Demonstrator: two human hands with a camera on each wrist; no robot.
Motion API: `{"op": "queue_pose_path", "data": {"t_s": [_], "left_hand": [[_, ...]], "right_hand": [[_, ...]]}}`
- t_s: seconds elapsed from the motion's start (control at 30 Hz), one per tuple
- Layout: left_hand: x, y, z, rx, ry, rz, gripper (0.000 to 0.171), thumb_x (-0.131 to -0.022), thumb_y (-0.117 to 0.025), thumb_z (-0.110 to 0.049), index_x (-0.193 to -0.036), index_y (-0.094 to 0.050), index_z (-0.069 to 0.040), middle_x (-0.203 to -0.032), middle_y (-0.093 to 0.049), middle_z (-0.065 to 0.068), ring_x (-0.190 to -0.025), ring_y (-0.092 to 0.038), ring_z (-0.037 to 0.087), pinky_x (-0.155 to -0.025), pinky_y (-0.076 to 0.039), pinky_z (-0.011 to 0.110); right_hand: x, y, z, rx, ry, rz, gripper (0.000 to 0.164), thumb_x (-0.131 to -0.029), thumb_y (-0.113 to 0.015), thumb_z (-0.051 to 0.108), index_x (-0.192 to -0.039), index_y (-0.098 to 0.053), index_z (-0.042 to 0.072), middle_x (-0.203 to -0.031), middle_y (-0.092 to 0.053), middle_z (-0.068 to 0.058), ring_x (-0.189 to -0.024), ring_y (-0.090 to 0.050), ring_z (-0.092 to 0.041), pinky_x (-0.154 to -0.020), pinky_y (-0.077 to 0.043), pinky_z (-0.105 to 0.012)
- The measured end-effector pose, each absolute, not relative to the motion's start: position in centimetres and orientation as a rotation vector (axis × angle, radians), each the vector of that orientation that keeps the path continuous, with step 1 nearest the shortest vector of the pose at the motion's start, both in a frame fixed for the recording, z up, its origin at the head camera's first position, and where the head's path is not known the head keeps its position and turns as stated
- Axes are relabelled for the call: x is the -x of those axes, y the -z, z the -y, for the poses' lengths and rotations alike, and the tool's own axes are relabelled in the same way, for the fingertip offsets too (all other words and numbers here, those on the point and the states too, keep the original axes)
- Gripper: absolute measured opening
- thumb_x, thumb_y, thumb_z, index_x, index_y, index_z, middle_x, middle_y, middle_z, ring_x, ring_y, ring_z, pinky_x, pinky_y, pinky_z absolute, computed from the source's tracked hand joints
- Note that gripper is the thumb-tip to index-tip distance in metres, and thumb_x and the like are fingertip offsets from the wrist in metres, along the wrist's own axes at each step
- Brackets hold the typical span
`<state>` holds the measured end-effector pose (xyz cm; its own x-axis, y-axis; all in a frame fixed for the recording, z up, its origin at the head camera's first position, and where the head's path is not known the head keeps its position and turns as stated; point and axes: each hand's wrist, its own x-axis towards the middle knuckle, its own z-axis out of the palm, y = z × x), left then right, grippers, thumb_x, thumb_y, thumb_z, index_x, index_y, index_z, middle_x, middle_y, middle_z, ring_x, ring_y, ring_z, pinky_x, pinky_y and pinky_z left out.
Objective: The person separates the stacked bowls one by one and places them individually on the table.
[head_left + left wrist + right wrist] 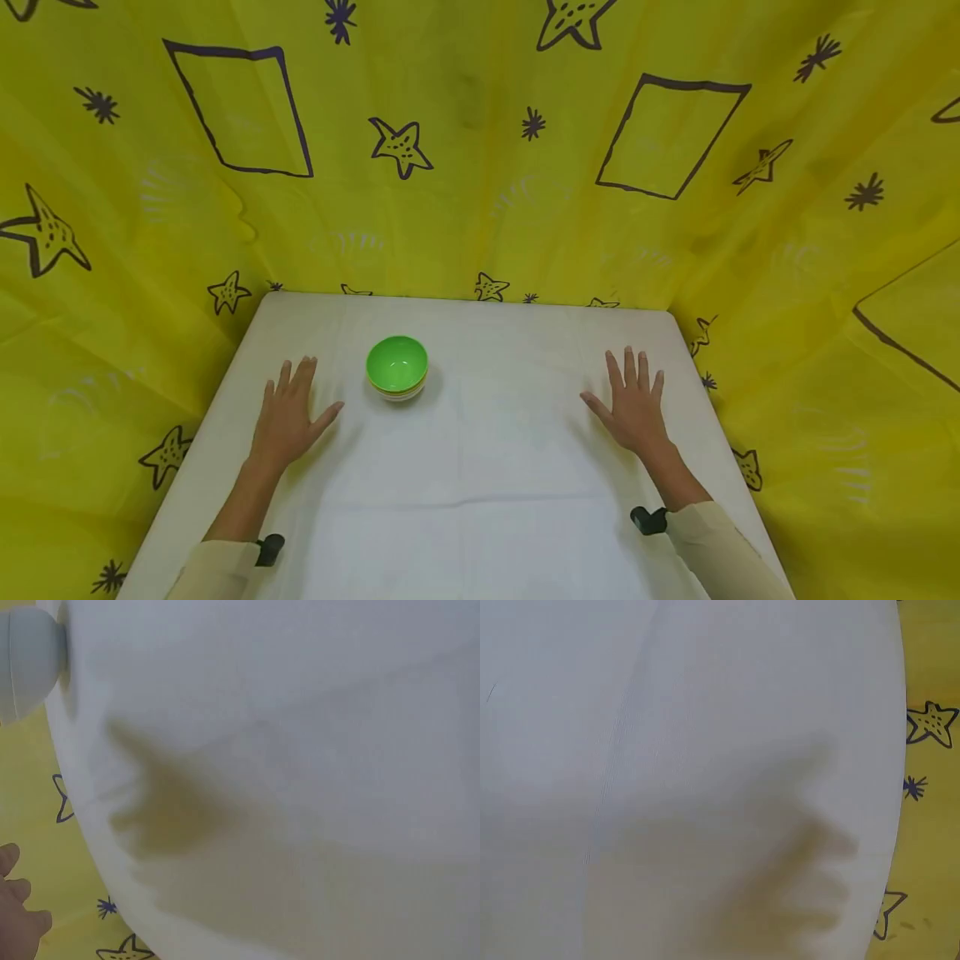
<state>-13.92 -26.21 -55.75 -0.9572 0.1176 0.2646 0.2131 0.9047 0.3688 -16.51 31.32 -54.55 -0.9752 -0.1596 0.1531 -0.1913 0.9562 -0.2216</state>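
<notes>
A small stack of bowls (397,367), bright green inside the top one with yellow and whitish rims beneath, stands left of centre towards the back of the white table. My left hand (283,423) is spread out over the table to the left of the stack, thumb towards it, holding nothing. In the left wrist view, the pale outside of the bowls (34,664) shows at the upper left, and fingertips at the lower left. Far to the right, my right hand (634,410) is also spread with straight fingers and holds nothing; only its shadow appears in the right wrist view.
The white-covered table (465,467) has creases across its cloth. Yellow curtains (472,208) with dark stars and rectangles hang behind it and along both sides. Dark wrist-worn devices (270,550) sit at both sleeve cuffs.
</notes>
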Motion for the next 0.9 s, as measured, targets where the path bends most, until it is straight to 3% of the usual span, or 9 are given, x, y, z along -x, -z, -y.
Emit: {"op": "queue_pose_path", "data": {"t_s": [0.33, 0.9], "left_hand": [[14.5, 56.9, 24.9, 0.242, 0.798, 2.870, 0.102, -0.090, -0.081, -0.039, -0.162, -0.025, 0.007, -0.163, -0.030, 0.033, -0.153, -0.020, 0.053, -0.120, -0.021, 0.070], [15.2, 58.7, 22.7, 0.155, 0.967, 2.903, 0.114, -0.084, -0.088, -0.042, -0.163, -0.021, 0.006, -0.164, -0.023, 0.037, -0.154, -0.017, 0.053, -0.122, -0.019, 0.067]], "right_hand": [[18.0, 55.2, -27.1, -0.334, -0.450, 3.014, 0.098, -0.098, -0.065, 0.055, -0.166, -0.019, 0.001, -0.171, -0.008, -0.032, -0.156, -0.004, -0.052, -0.120, -0.002, -0.074], [19.9, 55.1, -18.4, -0.424, -0.707, 3.076, 0.113, -0.091, -0.070, 0.065, -0.167, -0.016, 0.001, -0.173, -0.010, -0.025, -0.160, -0.001, -0.043, -0.123, 0.004, -0.067]]}}
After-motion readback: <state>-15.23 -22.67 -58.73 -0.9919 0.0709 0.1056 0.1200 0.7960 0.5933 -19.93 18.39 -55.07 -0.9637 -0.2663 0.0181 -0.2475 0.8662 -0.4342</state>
